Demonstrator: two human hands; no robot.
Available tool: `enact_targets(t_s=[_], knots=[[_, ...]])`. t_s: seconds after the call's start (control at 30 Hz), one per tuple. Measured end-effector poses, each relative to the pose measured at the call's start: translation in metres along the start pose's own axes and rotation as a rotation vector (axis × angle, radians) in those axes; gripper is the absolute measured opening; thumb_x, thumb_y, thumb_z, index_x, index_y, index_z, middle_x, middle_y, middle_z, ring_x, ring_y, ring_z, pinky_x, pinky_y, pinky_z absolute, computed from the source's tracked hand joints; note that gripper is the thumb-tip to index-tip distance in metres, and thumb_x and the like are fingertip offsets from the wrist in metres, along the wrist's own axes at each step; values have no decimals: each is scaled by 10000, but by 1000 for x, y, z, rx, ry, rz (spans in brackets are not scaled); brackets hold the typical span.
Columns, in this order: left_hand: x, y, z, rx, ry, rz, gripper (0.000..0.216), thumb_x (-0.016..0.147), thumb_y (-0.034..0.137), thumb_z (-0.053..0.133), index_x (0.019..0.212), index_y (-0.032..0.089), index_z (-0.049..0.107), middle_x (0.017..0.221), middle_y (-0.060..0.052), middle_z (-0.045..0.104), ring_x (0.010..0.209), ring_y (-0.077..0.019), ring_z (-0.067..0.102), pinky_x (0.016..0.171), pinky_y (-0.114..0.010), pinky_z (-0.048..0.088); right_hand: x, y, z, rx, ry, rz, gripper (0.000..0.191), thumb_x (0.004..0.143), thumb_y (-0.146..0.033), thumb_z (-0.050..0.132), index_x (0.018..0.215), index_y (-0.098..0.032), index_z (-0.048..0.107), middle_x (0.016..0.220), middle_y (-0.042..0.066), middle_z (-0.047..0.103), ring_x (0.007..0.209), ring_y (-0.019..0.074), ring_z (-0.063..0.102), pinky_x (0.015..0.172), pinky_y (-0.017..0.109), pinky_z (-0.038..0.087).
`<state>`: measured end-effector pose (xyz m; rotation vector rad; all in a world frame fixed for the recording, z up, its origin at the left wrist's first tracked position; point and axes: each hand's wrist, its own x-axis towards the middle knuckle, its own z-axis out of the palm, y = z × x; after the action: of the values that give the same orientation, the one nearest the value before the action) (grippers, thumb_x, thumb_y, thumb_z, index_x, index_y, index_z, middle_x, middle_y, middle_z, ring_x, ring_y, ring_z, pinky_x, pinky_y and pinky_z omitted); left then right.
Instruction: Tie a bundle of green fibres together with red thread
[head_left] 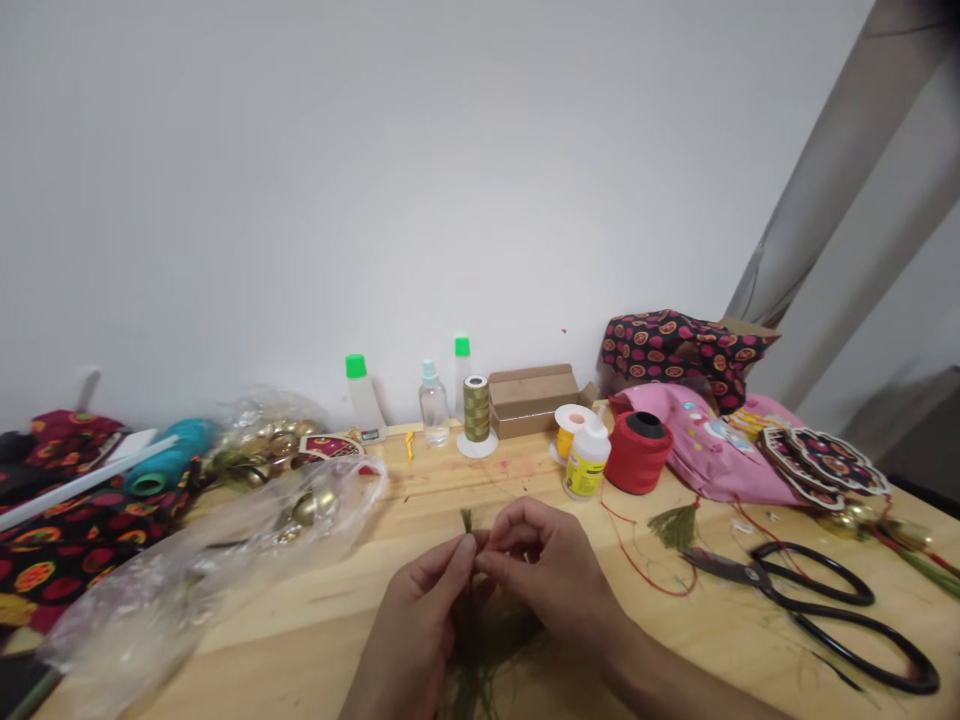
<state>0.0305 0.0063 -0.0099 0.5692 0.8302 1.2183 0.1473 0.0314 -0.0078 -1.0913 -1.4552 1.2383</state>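
Low in the middle of the head view, my left hand [429,605] pinches a bundle of olive-green thread [469,655] between thumb and fingers. A short tuft sticks up above the thumb, and loose strands hang down below, dark and partly hidden by my hands. My right hand [559,570] is closed beside it, thumb and fingertips pressed together against the bundle near the left thumb. Whatever fine strand the right fingertips may hold is too small to make out. To the right lie a finished green tassel [675,525] on red cord and black-handled scissors [780,590].
Behind my hands stand a green thread spool [476,410], a glue bottle [586,462], a red thread cone [639,455] and a cardboard box [532,400]. A plastic bag [225,540] with golden bells spreads at left. A pink bag [712,445] and patterned pieces [832,465] lie at right.
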Motion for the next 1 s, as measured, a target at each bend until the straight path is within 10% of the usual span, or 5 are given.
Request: enact_targets(t_s=[1.0], knots=[[0,0,-6,433,77,132,243,672,375,575,576,158,625,508,28,513,527,-117,438,510,-208,326,-2,-6,-6,-295,69,-294,92,698,-202,580,613,-174,600,570,-23,483,556,100,437,519,212,345]])
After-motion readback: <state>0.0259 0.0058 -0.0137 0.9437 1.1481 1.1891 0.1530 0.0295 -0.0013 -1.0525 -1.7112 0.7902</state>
